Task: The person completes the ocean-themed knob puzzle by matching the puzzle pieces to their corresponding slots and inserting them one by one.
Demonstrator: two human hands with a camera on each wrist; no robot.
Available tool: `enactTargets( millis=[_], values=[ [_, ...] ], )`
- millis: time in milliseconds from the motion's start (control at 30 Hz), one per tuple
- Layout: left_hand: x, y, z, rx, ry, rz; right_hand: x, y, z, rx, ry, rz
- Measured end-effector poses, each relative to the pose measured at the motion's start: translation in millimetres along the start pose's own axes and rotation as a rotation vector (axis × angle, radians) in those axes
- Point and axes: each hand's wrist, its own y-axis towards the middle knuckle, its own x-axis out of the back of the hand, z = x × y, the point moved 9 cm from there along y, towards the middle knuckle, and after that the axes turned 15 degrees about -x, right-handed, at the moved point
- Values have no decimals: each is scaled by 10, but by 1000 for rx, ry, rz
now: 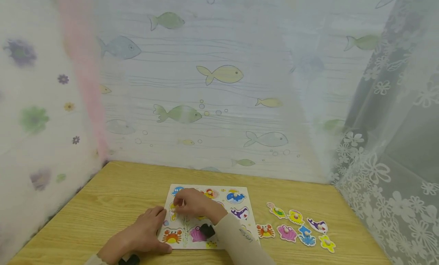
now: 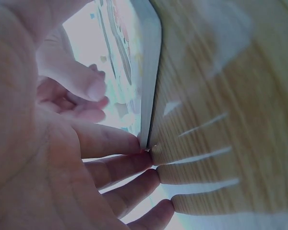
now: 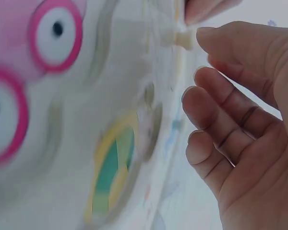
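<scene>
A white knobbed puzzle board (image 1: 212, 244) with sea-animal pictures lies on the table. My left hand (image 1: 145, 230) rests at its left edge, thumb by the near corner. In the left wrist view, the straight fingers (image 2: 117, 167) touch the board's edge and the table. My right hand (image 1: 195, 205) is over the board's left part, by a yellow seahorse piece (image 1: 172, 215). In the right wrist view, its thumb and loosely bent fingers (image 3: 201, 105) stand apart, close to a wooden knob (image 3: 184, 40), with nothing between them.
Several loose knobbed pieces lie right of the board: turtle (image 1: 276, 211), yellow octopus (image 1: 295, 217), purple whale (image 1: 317, 225), crab (image 1: 265, 231), pink shell (image 1: 286, 233), blue squid (image 1: 306, 235) and yellow starfish (image 1: 327, 243). Fish-print curtains (image 1: 219, 93) hang behind the wooden table (image 1: 113, 204).
</scene>
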Motion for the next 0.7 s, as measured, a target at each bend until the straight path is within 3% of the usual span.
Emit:
enactTargets(
  millis=[200,700],
  values=[
    [-3,-6,9,27,-3,6,140,-204,-156,-8,38,-14],
    [-30,-8,46,98,-40,39,443,-884,-622,-27,-28,-103]
  ],
)
